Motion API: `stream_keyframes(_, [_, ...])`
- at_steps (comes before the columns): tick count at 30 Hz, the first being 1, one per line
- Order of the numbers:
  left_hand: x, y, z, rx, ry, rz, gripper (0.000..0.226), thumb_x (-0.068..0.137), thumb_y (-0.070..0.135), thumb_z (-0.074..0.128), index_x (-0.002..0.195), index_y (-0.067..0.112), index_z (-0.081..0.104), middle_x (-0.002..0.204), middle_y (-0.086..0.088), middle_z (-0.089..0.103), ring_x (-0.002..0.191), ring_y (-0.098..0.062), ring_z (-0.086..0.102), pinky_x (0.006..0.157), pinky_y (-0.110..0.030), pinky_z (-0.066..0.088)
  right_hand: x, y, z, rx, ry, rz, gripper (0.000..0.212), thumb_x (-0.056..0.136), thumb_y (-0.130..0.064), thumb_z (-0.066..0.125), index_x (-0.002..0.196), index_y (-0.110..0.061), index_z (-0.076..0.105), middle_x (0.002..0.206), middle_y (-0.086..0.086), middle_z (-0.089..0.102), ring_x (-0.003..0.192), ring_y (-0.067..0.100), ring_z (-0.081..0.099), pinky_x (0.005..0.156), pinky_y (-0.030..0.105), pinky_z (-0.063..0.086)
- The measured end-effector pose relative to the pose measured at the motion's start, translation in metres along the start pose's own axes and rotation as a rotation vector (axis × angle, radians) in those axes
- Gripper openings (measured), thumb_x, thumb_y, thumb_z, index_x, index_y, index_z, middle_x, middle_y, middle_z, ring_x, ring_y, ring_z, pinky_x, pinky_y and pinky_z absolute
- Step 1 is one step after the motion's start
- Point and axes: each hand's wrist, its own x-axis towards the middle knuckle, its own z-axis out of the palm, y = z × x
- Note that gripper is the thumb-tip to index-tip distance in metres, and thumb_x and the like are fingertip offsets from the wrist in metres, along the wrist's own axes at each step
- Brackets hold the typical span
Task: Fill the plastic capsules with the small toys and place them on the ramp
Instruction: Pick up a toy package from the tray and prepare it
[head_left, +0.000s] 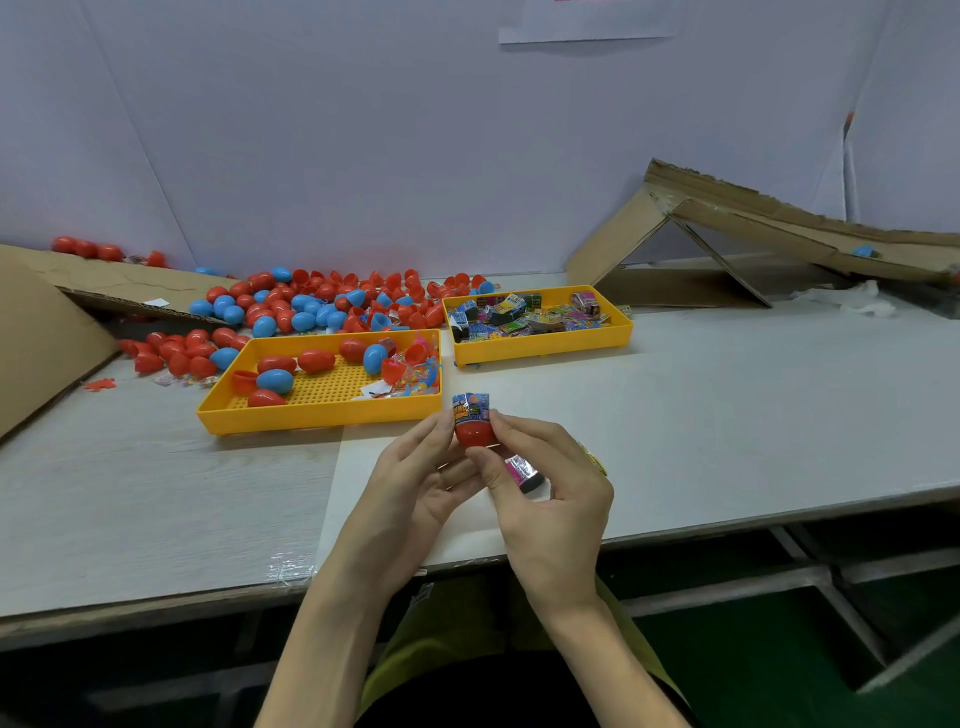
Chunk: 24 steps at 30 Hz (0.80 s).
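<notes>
A long pale grey table (727, 405) with a faint wood grain runs across the view. On its near edge lies a plain white rectangular sheet (374, 499), and a strip of clear shiny tape (291, 569) is beside the sheet's left corner. Two shallow yellow plastic trays stand on the table, apart from each other. The larger tray (311, 418), with a perforated floor, sits left and nearer; the smaller tray (540, 353) sits right and farther back. A tilted sheet of brown corrugated cardboard (47, 332) leans at the far left. Pale lilac wall panels (363, 130) close off the back, with a white paper sheet (587, 26) fixed high up. A crumpled white wrap (847, 301) lies at the far right. Below the table, a grey metal frame (810, 577) stands on a dark green floor (753, 649).
</notes>
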Motion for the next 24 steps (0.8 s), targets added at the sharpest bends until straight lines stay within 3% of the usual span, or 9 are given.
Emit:
stream_keyframes(3, [-0.0007,0.0003,0.0016,0.015,0.02,0.035,0.054,0.073,0.044,0.085,0.115,0.012,0.074,0.119,-0.019,0.07,0.112,-0.032,0.069,0.083,-0.03,0.058,-0.0001,-0.0011,0.0007,-0.027,-0.024,-0.034,0.039,0.083,-0.012,0.077,0.121,-0.008,0.068,0.115,-0.003,0.067,0.109,0.004,0.062,0.09,0.013,0.051])
stream_keyframes(5, [0.0,-0.0009,0.0024,0.044,0.062,0.063,0.038,0.079,0.038,0.081,0.109,0.014,0.076,0.113,-0.016,0.072,0.106,-0.03,0.071,0.082,-0.03,0.059,-0.0015,-0.0002,0.0019,-0.046,-0.047,-0.091,0.042,0.084,-0.007,0.075,0.125,-0.009,0.066,0.12,-0.001,0.064,0.116,0.003,0.058,0.094,0.011,0.047])
stream_keyframes(11, [0.0004,-0.0033,0.002,0.089,0.099,0.074,0.022,0.087,0.027,0.07,0.103,0.013,0.076,0.111,-0.016,0.07,0.107,-0.03,0.065,0.093,-0.036,0.056,-0.0035,0.0043,0.0036,-0.017,-0.057,-0.109,0.036,0.087,-0.005,0.073,0.122,-0.011,0.07,0.119,0.001,0.065,0.114,0.005,0.06,0.093,0.014,0.049])
stream_keyframes(18, [0.0003,-0.0035,0.0023,0.114,0.09,0.095,0.019,0.087,0.025,0.066,0.098,0.016,0.078,0.107,-0.014,0.074,0.101,-0.023,0.071,0.083,-0.028,0.058,-0.0034,0.0066,0.0022,0.048,-0.049,-0.102,0.03,0.088,-0.008,0.071,0.118,-0.01,0.072,0.121,0.0,0.065,0.11,0.01,0.064,0.086,0.019,0.055])
stream_keyframes(24, [-0.0003,-0.003,0.0026,0.099,0.066,0.091,0.03,0.079,0.034,0.081,0.101,0.015,0.077,0.106,-0.014,0.074,0.098,-0.024,0.072,0.081,-0.028,0.058,-0.004,0.0042,0.0015,0.045,-0.038,-0.09,0.03,0.088,-0.008,0.07,0.118,-0.009,0.072,0.12,0.001,0.066,0.11,0.008,0.063,0.086,0.015,0.053])
